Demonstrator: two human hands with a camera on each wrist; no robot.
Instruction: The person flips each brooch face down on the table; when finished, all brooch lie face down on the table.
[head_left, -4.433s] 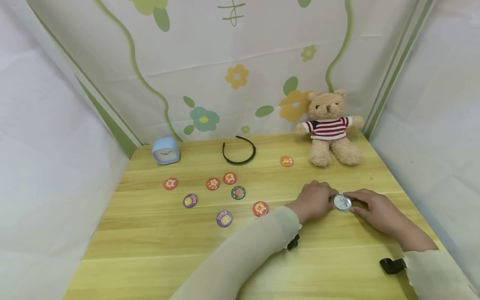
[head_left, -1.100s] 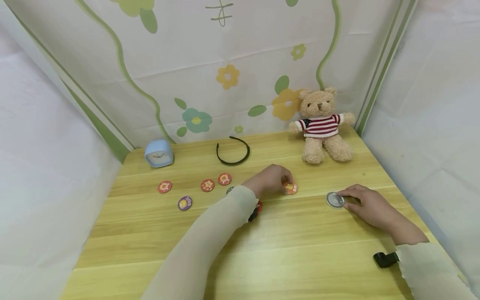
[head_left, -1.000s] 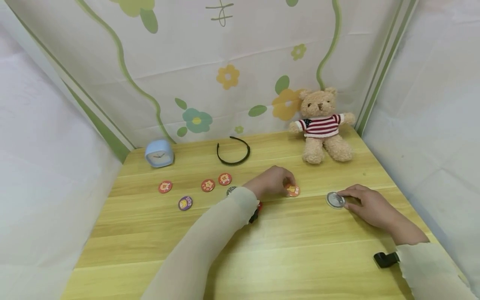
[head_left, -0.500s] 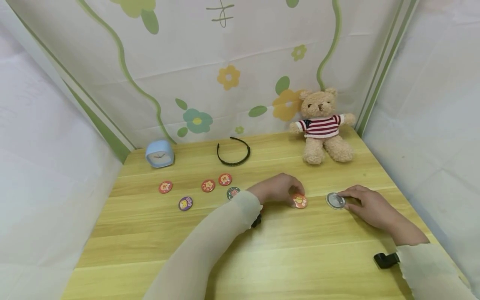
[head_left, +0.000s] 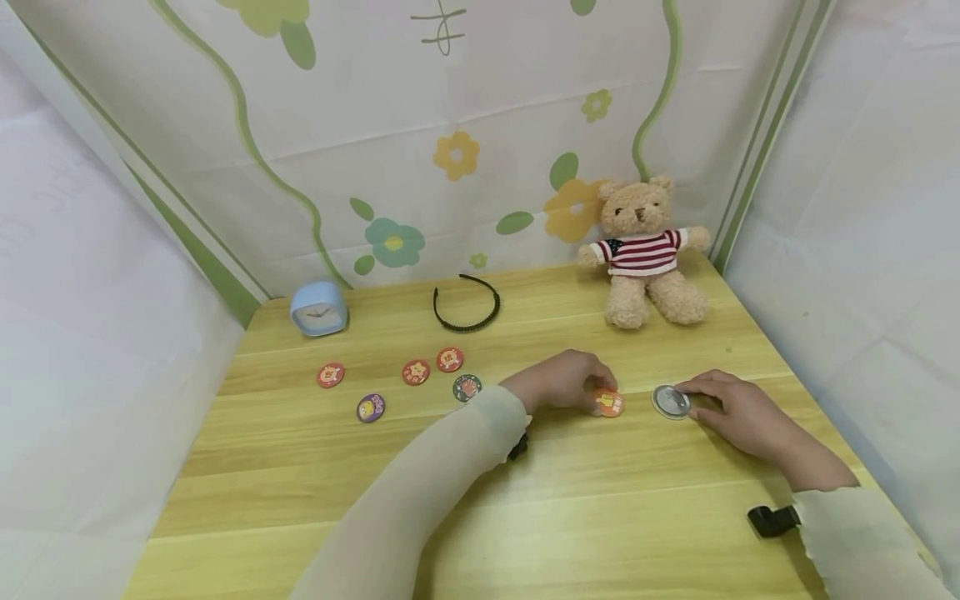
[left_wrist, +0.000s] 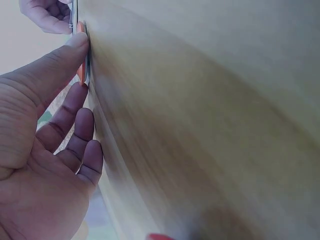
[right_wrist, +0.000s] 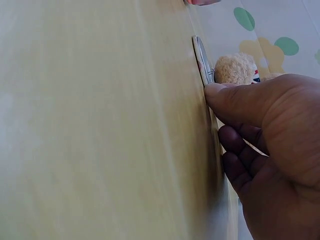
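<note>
In the head view my left hand (head_left: pixel 566 382) pinches an orange round pin badge (head_left: pixel 609 402) at its left edge, between thumb and forefinger. The left wrist view shows that badge (left_wrist: pixel 81 67) edge-on, low at the tabletop. To its right, my right hand (head_left: pixel 738 414) holds the rim of another badge (head_left: pixel 671 402), lying with its silver back up. A wire pin stands out from this badge's back (right_wrist: pixel 202 60) in the right wrist view, with my thumb at its near rim. A narrow gap separates the two badges.
On the wooden table (head_left: pixel 600 533) lie several other badges, among them a green one (head_left: pixel 467 387) and a purple one (head_left: pixel 371 408). Farther back are a blue clock (head_left: pixel 318 308), a black headband (head_left: pixel 467 312) and a seated teddy bear (head_left: pixel 641 250). My left sleeve (head_left: pixel 427 492) crosses the table's middle.
My left hand has left the silver-backed badge, taken the orange badge and drawn it nearer and rightward beside that one. My right hand stays at the silver-backed badge. My left sleeve now covers two badges.
</note>
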